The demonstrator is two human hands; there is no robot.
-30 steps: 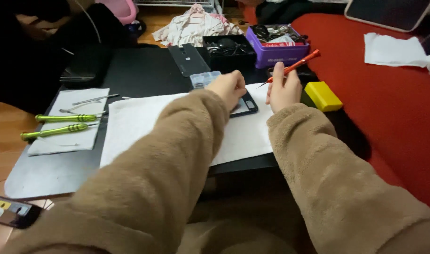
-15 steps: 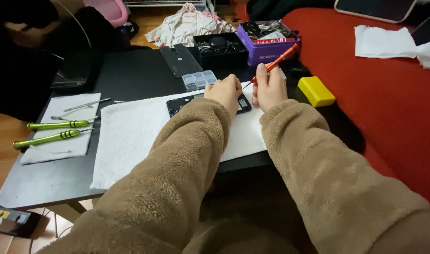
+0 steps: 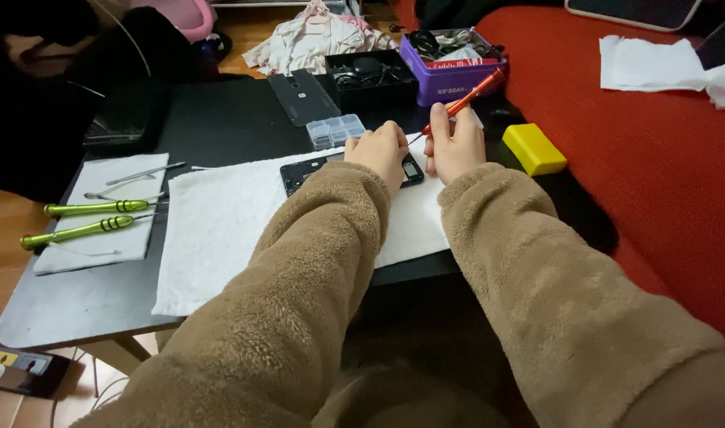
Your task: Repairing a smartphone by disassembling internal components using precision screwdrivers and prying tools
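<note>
1. The opened phone (image 3: 303, 172) lies flat on the white towel (image 3: 219, 230), likely so its small parts stay put on the cloth and do not roll off the dark tabletop (image 3: 219, 119). It is the landmark for everything below.
2. The left hand (image 3: 380, 150) rests on the right half of the phone, fingers curled down over it, seemingly pinning it steady; I cannot tell whether the fingers pinch anything.
3. The right hand (image 3: 455, 145) sits just right of the phone, fingers closed around one red screwdriver (image 3: 461, 103), its tip angled down toward the phone's upper right edge and its handle slanting up and away.
4. One clear compartment box (image 3: 336, 130) stands just behind the phone, near enough to serve for small parts.
5. One dark back cover (image 3: 303, 97) lies farther behind the phone, apparently set aside.
6. Behind and to the right of the phone are one black tray (image 3: 370, 79) and one purple box (image 3: 449, 67), both holding odds and ends too small to name.
7. One yellow block (image 3: 534, 148) lies right of the phone, beyond the right hand.
8. Well left of the phone, two green screwdrivers (image 3: 85, 220) lie side by side on a separate white sheet (image 3: 93, 246), with thin metal tools (image 3: 136, 178) above them; their count is unclear.
</note>
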